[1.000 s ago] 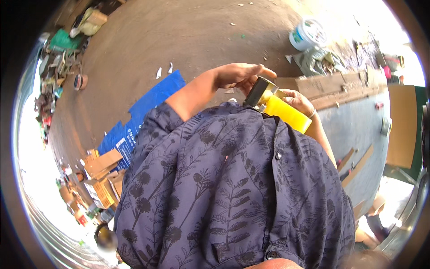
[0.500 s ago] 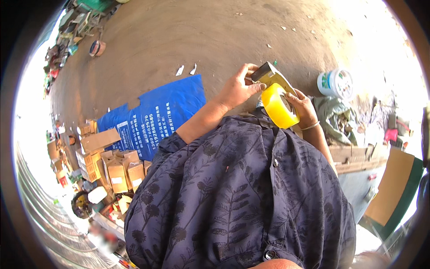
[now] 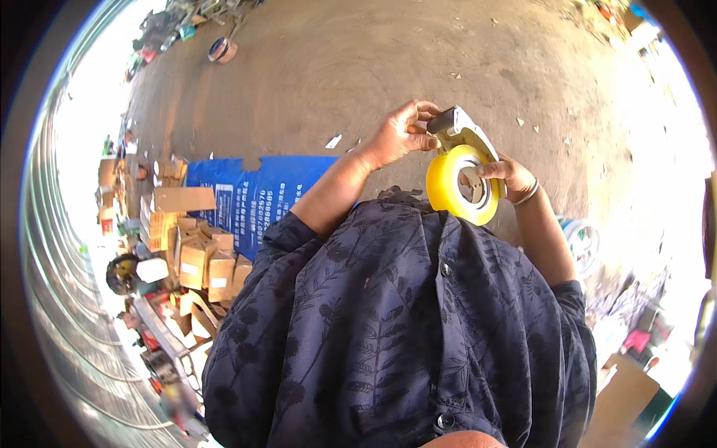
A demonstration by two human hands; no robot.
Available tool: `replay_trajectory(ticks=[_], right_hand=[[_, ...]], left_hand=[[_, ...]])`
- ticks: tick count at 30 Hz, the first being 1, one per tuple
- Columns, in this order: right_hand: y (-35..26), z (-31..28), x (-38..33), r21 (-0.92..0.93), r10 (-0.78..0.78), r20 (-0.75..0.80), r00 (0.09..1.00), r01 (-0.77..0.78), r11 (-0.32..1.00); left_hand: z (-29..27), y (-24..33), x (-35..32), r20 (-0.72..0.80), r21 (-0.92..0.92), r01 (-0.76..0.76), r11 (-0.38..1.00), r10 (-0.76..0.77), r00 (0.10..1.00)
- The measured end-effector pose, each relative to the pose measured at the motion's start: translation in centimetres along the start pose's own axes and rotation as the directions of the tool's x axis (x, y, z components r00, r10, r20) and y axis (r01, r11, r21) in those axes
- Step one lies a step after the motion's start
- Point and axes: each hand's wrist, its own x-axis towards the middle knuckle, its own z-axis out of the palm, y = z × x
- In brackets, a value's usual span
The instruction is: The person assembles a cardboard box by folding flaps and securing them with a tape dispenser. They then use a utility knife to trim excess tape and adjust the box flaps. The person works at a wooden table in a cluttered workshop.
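Note:
A packing tape dispenser [image 3: 470, 134] with a pale metal frame and a dark block at its front end is held up before my chest. On it sits a thick roll of yellow tape [image 3: 444, 184], its white ring and hub facing right. My left hand [image 3: 403, 133] grips the dark front end, thumb below and fingers curled behind. With my right hand [image 3: 515, 179] I hold the roll side of the dispenser, thumb across the hub and a bracelet on the wrist. The fingers behind the frame are hidden.
A blue printed sheet [image 3: 254, 198] lies on the dirt floor [image 3: 314, 75] at left, beside a stack of cardboard boxes [image 3: 196, 257]. A round tub [image 3: 222, 50] stands far left. My right arm partly covers a white bucket [image 3: 581, 246]. Cardboard [image 3: 620, 399] is at lower right.
The view has swung to the right. The dispenser has turned so the roll's hub shows more fully, and my right thumb now lies across it. Both hands keep their hold.

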Motion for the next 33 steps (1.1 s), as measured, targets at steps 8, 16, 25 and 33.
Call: replay_trajectory(ticks=[8, 16, 25, 33], right_hand=[[-9.2, -1.8, 11.1, -0.041, 0.059, -0.015, 0.998, -0.060, 0.997], [-19.3, -2.9, 23.9, -0.265, -0.100, -0.167, 0.981, 0.053, 0.963], [-26.8, -5.2, 37.2, -0.684, -0.303, -0.204, 0.931, 0.086, 0.725], [-33.7, -8.3, 53.3, -0.945, -0.343, -0.131, 0.930, -0.013, 0.328]], left_hand=[[-9.6, 0.0, 7.7, -0.158, -0.178, 0.046, 0.983, -0.075, 0.985], [-22.9, -0.7, 16.9, -0.115, -0.312, 0.226, 0.923, -0.273, 0.955], [-34.2, -0.5, 24.3, -0.012, -0.741, 0.152, 0.654, -0.240, 0.971], [-44.5, -0.2, 34.2, -0.402, -0.417, 0.274, 0.867, -0.447, 0.799]])
